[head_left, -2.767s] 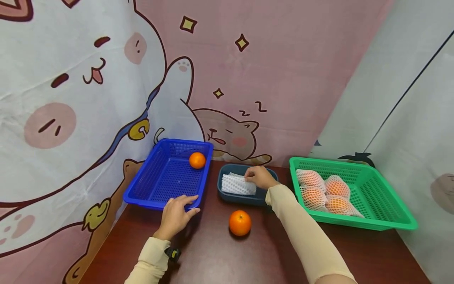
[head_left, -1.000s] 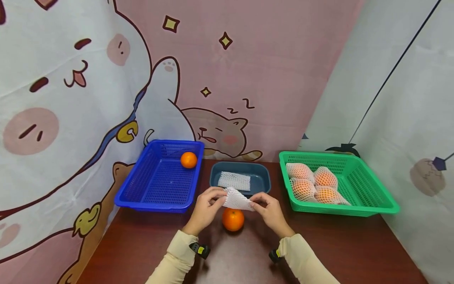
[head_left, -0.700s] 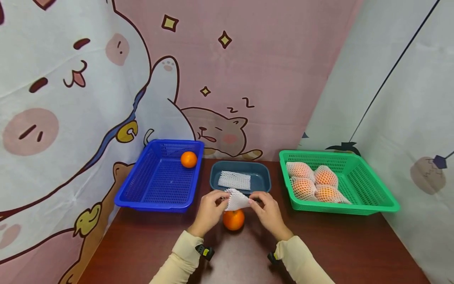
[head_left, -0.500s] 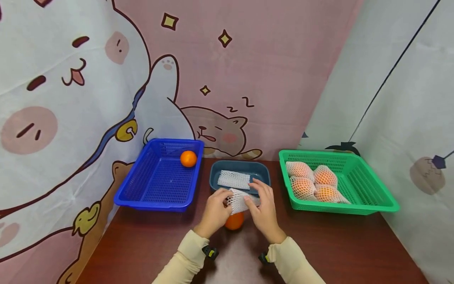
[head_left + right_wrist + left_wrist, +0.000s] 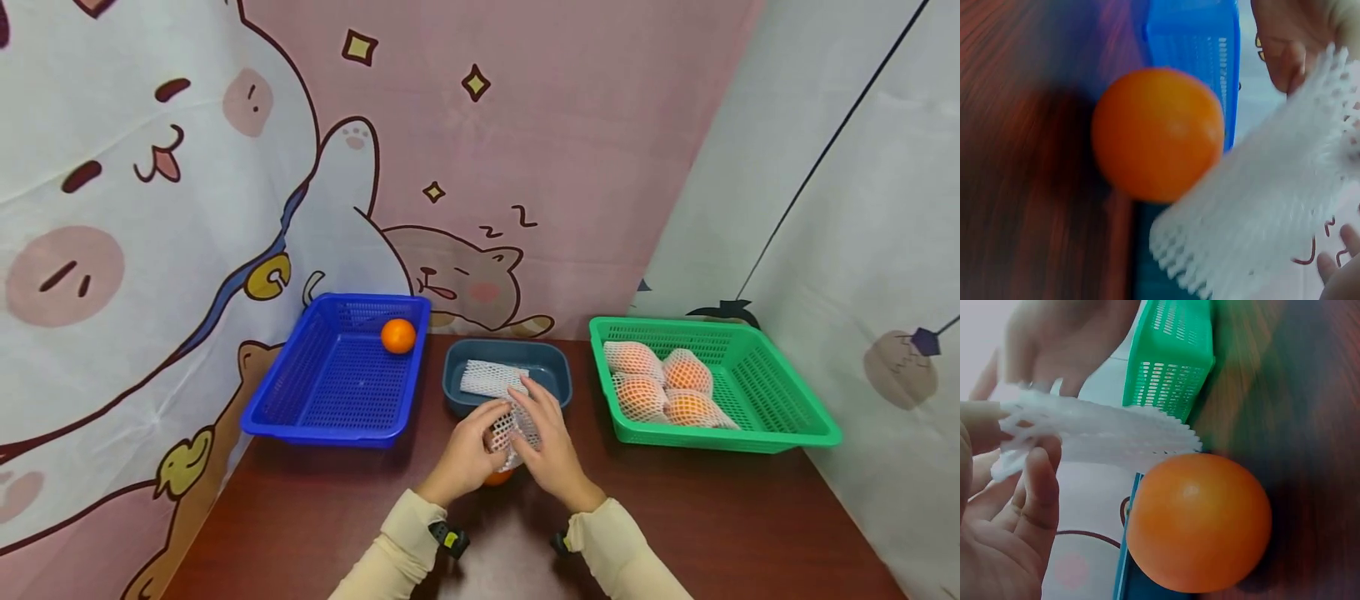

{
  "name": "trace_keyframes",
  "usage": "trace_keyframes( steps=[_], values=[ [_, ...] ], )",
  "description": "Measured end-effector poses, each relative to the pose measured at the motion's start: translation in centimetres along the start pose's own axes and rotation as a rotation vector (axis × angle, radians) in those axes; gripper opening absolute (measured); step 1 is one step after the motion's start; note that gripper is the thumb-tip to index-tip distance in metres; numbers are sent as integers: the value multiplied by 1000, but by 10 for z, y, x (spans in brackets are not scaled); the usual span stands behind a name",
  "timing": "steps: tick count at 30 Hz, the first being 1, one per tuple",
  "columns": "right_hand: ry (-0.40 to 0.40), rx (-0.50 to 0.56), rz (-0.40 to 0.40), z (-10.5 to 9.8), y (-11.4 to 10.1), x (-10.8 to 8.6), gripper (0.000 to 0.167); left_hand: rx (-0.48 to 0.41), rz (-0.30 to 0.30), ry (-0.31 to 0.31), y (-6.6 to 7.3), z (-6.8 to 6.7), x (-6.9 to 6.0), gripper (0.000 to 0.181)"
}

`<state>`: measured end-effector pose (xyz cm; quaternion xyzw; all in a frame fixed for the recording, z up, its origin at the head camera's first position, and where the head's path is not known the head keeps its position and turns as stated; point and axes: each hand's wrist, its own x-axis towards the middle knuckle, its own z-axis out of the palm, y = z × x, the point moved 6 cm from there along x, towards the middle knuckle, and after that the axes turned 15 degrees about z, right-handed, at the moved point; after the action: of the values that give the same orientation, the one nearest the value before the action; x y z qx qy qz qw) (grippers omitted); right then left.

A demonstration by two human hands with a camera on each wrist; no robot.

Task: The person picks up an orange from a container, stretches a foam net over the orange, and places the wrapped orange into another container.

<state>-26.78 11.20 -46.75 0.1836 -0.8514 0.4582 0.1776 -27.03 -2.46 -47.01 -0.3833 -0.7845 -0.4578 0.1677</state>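
Observation:
A white foam fruit net [image 5: 517, 432] is between my two hands, over an orange [image 5: 498, 478] standing on the table. My left hand [image 5: 463, 458] pinches one end of the net with thumb and fingers, as the left wrist view also shows. From the other side my right hand [image 5: 557, 460] has its curved fingers and thumb about the net; its exact contact is partly hidden. In the left wrist view the net [image 5: 1110, 431] reaches over the top of the orange [image 5: 1200, 525]. The right wrist view has the net [image 5: 1254, 200] slanting beside the orange [image 5: 1157, 134].
Behind the hands stands a dark blue-grey tray [image 5: 551, 354] holding flat foam nets [image 5: 491, 377]. At left a blue basket [image 5: 322, 433] contains one orange [image 5: 398, 336]. On the right, a green basket [image 5: 795, 437] holds several netted oranges [image 5: 641, 396].
My right hand took a foam net from the tray and brought it to my left hand. Since then both hands have drawn together and the net has opened wider above the orange.

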Motion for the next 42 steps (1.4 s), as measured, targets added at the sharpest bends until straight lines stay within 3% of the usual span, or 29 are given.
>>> trace_keyframes(
  steps=[6,11,15,17,19,23,26,28,31,35,38,42],
  values=[
    [82,-70,-78,-15,5,-4,45,-226,-41,22,-5,3,-4,73],
    [121,-11,37,-20,12,-5,26,-402,-14,8,8,8,-1,74],
    [75,73,101,-19,16,-7,11,-497,6,3,25,6,1,74],
    [16,92,119,-18,19,-7,18,-518,0,27,25,4,-1,76],
    [-59,78,134,-18,22,-7,32,-519,-11,60,17,4,-6,79],
    [-230,10,169,-17,27,-11,80,-463,-24,98,-7,6,-16,84],
    [-332,-62,182,-16,28,-16,98,-344,-2,70,-16,6,-20,85],
    [-356,-127,179,-15,30,-19,101,-243,36,23,-16,8,-20,84],
    [-326,-231,156,-18,30,-20,101,-58,101,-51,-10,11,-18,80],
    [-271,-345,136,-22,27,-17,99,116,138,-43,-4,9,-17,81],
    [-268,-390,151,-23,27,-16,97,173,80,-19,-9,6,-22,87],
    [-277,-400,185,-22,30,-17,95,220,-22,-73,-23,8,-32,89]
  ],
)
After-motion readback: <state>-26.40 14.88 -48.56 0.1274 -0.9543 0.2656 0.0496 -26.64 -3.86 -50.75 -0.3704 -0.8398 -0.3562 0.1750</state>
